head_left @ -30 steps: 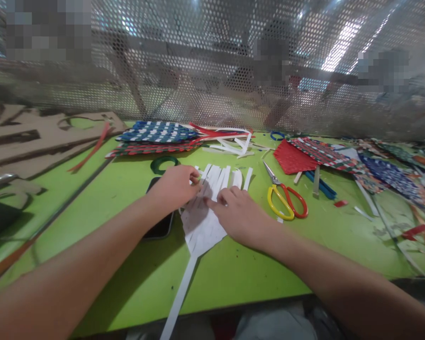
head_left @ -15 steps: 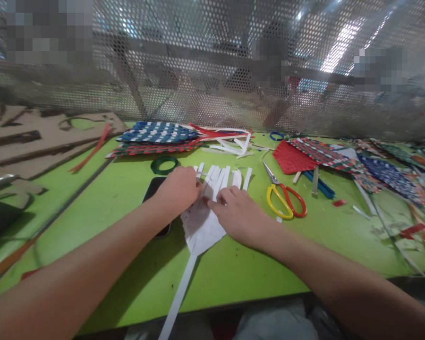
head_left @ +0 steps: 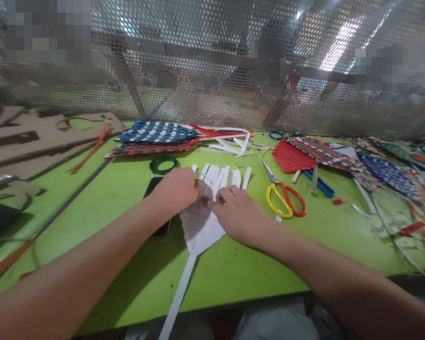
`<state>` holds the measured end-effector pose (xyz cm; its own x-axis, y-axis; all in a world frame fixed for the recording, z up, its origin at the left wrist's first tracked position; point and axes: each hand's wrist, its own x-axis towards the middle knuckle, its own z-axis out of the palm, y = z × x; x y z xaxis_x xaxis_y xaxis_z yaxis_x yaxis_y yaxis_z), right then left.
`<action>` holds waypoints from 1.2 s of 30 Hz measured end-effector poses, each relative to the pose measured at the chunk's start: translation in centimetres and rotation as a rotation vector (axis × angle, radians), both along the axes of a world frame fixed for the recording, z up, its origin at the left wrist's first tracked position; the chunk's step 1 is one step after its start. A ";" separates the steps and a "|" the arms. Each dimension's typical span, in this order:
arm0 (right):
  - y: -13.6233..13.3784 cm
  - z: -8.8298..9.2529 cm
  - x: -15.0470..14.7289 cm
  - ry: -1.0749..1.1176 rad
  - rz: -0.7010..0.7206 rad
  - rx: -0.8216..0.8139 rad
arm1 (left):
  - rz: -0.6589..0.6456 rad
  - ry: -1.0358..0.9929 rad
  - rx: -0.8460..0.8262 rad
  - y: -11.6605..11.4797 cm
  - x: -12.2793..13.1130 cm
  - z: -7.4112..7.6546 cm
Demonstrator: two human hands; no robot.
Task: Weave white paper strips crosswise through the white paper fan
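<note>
1. The left hand (head_left: 177, 189) is curled knuckles-up, with its fingers closed on the left edge of the white strip sheet (head_left: 202, 225).
2. The right hand (head_left: 239, 215) is laid palm-down, its fingers (head_left: 222, 197) bent and pressed onto the sheet, gripping nothing.
3. The sheet is lain flat on the green table (head_left: 233, 269), between both hands, with its cut ends fanned away and one long strip trailed over the near edge.
4. A dark phone (head_left: 152, 186) is partly covered by the left forearm.
5. Scissors (head_left: 285, 200) are seen near the right hand, and a green tape ring (head_left: 164, 164) beyond the left.
</note>
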<state>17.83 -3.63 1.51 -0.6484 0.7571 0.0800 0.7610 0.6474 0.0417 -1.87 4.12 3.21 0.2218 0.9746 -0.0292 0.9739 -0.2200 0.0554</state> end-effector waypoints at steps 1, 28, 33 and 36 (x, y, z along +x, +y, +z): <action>0.0 0.0 0.0 0.002 0.002 0.000 | -0.001 0.003 0.000 -0.1 0.0 0.0; 0.0 0.1 0.1 -0.012 -0.004 -0.022 | -0.154 -0.280 -0.226 -0.3 -2.3 2.8; 0.0 0.0 0.0 -0.018 0.003 -0.014 | -0.169 -0.254 -0.223 -0.3 -2.5 2.4; 0.0 0.0 0.0 -0.018 -0.005 -0.019 | -0.127 -0.329 -0.242 -0.3 -2.4 2.5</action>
<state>17.85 -3.65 1.49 -0.6460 0.7614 0.0535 0.7633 0.6446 0.0430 -4.31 3.84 5.72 0.3749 0.9130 -0.1611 0.8619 -0.2793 0.4232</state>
